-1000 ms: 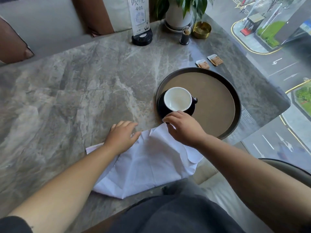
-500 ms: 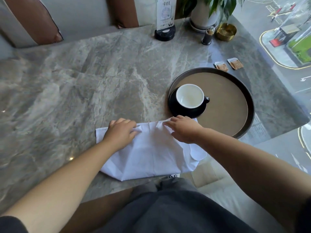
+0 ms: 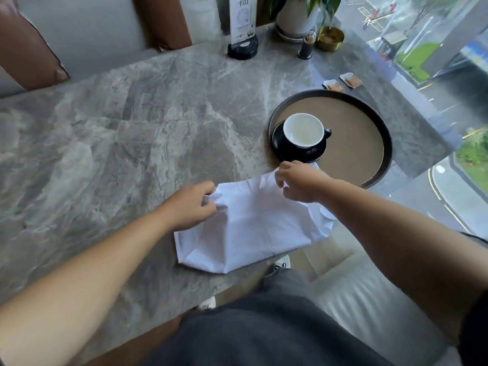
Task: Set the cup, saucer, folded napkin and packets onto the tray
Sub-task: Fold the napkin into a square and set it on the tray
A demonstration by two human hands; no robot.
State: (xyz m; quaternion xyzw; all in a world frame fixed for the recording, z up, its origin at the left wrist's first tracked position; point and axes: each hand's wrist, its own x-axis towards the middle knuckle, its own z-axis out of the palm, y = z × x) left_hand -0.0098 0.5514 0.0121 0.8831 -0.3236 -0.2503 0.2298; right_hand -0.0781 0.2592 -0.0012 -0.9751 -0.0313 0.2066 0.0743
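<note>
A white cloth napkin (image 3: 253, 228) lies on the marble table's near edge, partly hanging over it. My left hand (image 3: 188, 206) pinches its far left corner. My right hand (image 3: 301, 182) pinches its far right corner, lifted slightly off the table. Just beyond stands a round dark tray (image 3: 369, 133) with a tan floor. A black cup (image 3: 303, 130) with a white inside sits on a black saucer (image 3: 317, 153) at the tray's left side. Two brown packets (image 3: 333, 85) (image 3: 350, 80) lie on the table behind the tray.
At the table's far edge stand a black-based sign holder (image 3: 242, 46), a small dark shaker (image 3: 306, 46), a gold bowl (image 3: 330, 39) and a white plant pot (image 3: 297, 18). The table (image 3: 132, 128) ends at a window on the right. Brown cushions sit behind.
Both hands went from resting flat on the napkin to pinching its far corners. The far edge has been raised and drawn toward me. The cup and saucer stay put.
</note>
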